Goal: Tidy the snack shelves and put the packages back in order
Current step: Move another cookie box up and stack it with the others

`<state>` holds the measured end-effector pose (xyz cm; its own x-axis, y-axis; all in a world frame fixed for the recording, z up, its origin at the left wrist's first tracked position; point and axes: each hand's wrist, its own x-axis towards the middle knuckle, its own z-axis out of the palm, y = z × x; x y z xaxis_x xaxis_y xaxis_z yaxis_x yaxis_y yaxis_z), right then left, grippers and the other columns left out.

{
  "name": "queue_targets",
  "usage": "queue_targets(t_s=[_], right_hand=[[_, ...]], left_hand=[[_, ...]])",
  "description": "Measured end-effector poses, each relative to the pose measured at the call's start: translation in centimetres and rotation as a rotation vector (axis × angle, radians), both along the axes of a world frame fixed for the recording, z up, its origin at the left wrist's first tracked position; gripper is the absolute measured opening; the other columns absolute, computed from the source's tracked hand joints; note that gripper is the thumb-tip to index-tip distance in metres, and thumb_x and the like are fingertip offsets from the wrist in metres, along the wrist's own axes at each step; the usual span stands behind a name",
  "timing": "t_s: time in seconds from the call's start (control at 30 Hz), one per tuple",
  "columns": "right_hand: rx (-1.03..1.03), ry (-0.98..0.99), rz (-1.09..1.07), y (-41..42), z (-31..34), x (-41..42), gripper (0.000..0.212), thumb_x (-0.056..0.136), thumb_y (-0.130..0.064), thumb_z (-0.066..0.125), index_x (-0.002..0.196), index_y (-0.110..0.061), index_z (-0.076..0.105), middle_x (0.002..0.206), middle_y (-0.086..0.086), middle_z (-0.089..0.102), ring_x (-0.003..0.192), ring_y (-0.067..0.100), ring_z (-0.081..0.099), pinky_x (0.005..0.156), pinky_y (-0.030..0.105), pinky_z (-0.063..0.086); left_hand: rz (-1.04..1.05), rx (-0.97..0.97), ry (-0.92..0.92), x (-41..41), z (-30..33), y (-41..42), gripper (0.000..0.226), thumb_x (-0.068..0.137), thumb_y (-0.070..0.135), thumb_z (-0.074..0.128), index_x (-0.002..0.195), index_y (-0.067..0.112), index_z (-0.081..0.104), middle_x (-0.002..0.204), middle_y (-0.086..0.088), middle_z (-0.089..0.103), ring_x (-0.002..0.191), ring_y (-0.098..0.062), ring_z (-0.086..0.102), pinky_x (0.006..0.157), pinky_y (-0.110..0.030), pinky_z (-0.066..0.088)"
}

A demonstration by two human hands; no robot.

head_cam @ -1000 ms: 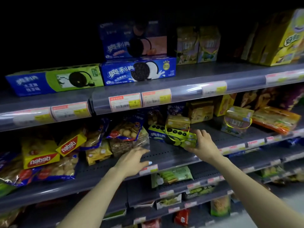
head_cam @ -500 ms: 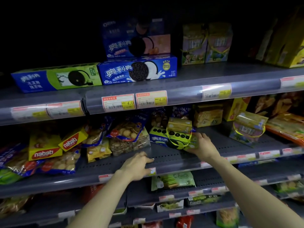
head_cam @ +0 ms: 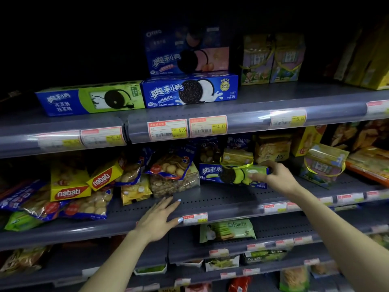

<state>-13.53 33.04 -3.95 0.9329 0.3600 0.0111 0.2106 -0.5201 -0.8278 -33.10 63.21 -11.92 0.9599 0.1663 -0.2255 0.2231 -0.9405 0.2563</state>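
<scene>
A blue and green cookie box [head_cam: 228, 173] lies on the middle shelf [head_cam: 221, 200], with a small yellow box [head_cam: 236, 157] and a yellow ribbon on top of it. My right hand [head_cam: 275, 175] grips the box's right end. My left hand [head_cam: 161, 218] rests flat on the shelf's front edge, fingers spread, just in front of a clear bag of snacks [head_cam: 174, 182]. On the upper shelf [head_cam: 252, 106] stand a green and blue cookie box [head_cam: 90, 99], a blue cookie box [head_cam: 189, 90] and a pink and blue one [head_cam: 187, 53] stacked above it.
Left on the middle shelf lie yellow wafer boxes [head_cam: 70, 184] and several biscuit bags [head_cam: 88, 205] in a heap. A ribboned gift box [head_cam: 324, 163] and an orange pack [head_cam: 366, 163] sit at the right. Green packs [head_cam: 227, 229] fill the lower shelves. Price tags [head_cam: 167, 129] line the rails.
My right hand has lifted the green end of the cookie box and drawn it slightly right. My left hand stayed on the shelf edge and spread its fingers. The view shifted left.
</scene>
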Motion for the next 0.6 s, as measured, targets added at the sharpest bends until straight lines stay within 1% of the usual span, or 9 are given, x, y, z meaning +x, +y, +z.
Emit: queue_targets(t_s=[0.07, 0.13, 0.2, 0.27, 0.37, 0.4, 0.43, 0.5, 0.6], right_hand=[[0.112, 0.057, -0.044, -0.2, 0.3, -0.8, 0.071, 0.078, -0.036, 0.076, 0.135, -0.006, 0.047, 0.128, 0.006, 0.054, 0.104, 0.020, 0.052, 0.069, 0.029, 0.049], [0.220, 0.139, -0.074, -0.2, 0.5, -1.8, 0.077, 0.081, -0.031, 0.074, 0.143, -0.003, 0.037, 0.135, 0.007, 0.048, 0.105, 0.022, 0.053, 0.069, 0.042, 0.057], [0.241, 0.187, -0.068, 0.0, 0.5, -2.6, 0.085, 0.080, -0.030, 0.076, 0.146, -0.002, 0.031, 0.140, 0.008, 0.044, 0.108, 0.023, 0.054, 0.077, 0.050, 0.058], [0.283, 0.198, -0.065, 0.4, 0.4, -3.7, 0.085, 0.079, -0.030, 0.075, 0.146, -0.003, 0.031, 0.131, 0.004, 0.048, 0.109, 0.023, 0.055, 0.082, 0.051, 0.056], [0.289, 0.203, -0.030, 1.1, 0.8, -5.5, 0.092, 0.070, -0.049, 0.079, 0.142, -0.009, 0.039, 0.133, -0.004, 0.049, 0.118, 0.022, 0.054, 0.093, 0.053, 0.050], [0.294, 0.207, -0.010, 1.4, 0.9, -5.8, 0.087, 0.067, -0.052, 0.080, 0.135, -0.008, 0.048, 0.130, -0.001, 0.056, 0.114, 0.018, 0.059, 0.091, 0.051, 0.052], [0.328, 0.219, 0.017, 1.6, 1.3, -6.2, 0.071, 0.070, -0.048, 0.079, 0.125, -0.007, 0.056, 0.121, 0.004, 0.064, 0.103, 0.013, 0.064, 0.084, 0.047, 0.055], [0.387, 0.251, 0.101, 2.5, 2.4, -7.7, 0.035, 0.079, -0.027, 0.074, 0.105, -0.007, 0.064, 0.101, 0.012, 0.070, 0.081, 0.012, 0.069, 0.065, 0.036, 0.058], [0.409, 0.274, 0.203, 4.3, 4.3, -9.7, 0.036, 0.070, -0.022, 0.078, 0.099, -0.007, 0.065, 0.100, 0.017, 0.070, 0.085, 0.023, 0.068, 0.068, 0.035, 0.055]], left_hand=[[0.004, -0.002, -0.005, -0.1, 0.0, 0.5, 0.101, 0.065, 0.088, 0.004, 0.151, 0.036, 0.011, 0.161, 0.005, 0.003, 0.148, -0.013, 0.000, 0.119, -0.035, 0.003], [0.002, 0.022, 0.002, -0.5, 0.1, 1.3, 0.086, 0.076, 0.078, 0.014, 0.151, 0.036, 0.012, 0.161, 0.008, 0.004, 0.148, -0.010, 0.001, 0.119, -0.041, 0.002], [-0.017, 0.025, -0.003, -1.0, 0.0, 2.1, 0.102, 0.064, 0.088, 0.002, 0.151, 0.036, 0.012, 0.160, 0.010, 0.004, 0.147, -0.009, 0.003, 0.118, -0.042, 0.003], [-0.027, 0.020, -0.020, -1.6, -0.2, 2.8, 0.113, 0.055, 0.091, -0.006, 0.152, 0.035, 0.011, 0.160, 0.009, 0.007, 0.147, -0.010, 0.007, 0.119, -0.039, 0.006], [-0.008, -0.009, -0.101, -2.4, -0.4, 3.7, 0.081, 0.085, 0.073, 0.030, 0.152, 0.030, 0.015, 0.159, 0.007, 0.015, 0.145, -0.013, 0.018, 0.118, -0.034, 0.018], [-0.003, -0.007, -0.124, -2.7, -0.6, 4.1, 0.073, 0.091, 0.062, 0.039, 0.152, 0.028, 0.018, 0.159, 0.006, 0.017, 0.144, -0.014, 0.021, 0.117, -0.033, 0.022], [0.003, -0.001, -0.138, -3.0, -0.6, 4.5, 0.068, 0.093, 0.056, 0.043, 0.151, 0.028, 0.021, 0.158, 0.006, 0.019, 0.143, -0.014, 0.024, 0.115, -0.032, 0.025], [0.013, 0.025, -0.151, -3.9, -0.7, 6.1, 0.065, 0.094, 0.054, 0.044, 0.150, 0.027, 0.025, 0.156, 0.006, 0.022, 0.141, -0.016, 0.030, 0.112, -0.032, 0.030], [-0.004, 0.081, -0.136, -5.3, -0.6, 8.1, 0.087, 0.077, 0.077, 0.026, 0.150, 0.030, 0.023, 0.156, 0.006, 0.024, 0.140, -0.016, 0.030, 0.113, -0.032, 0.026]])
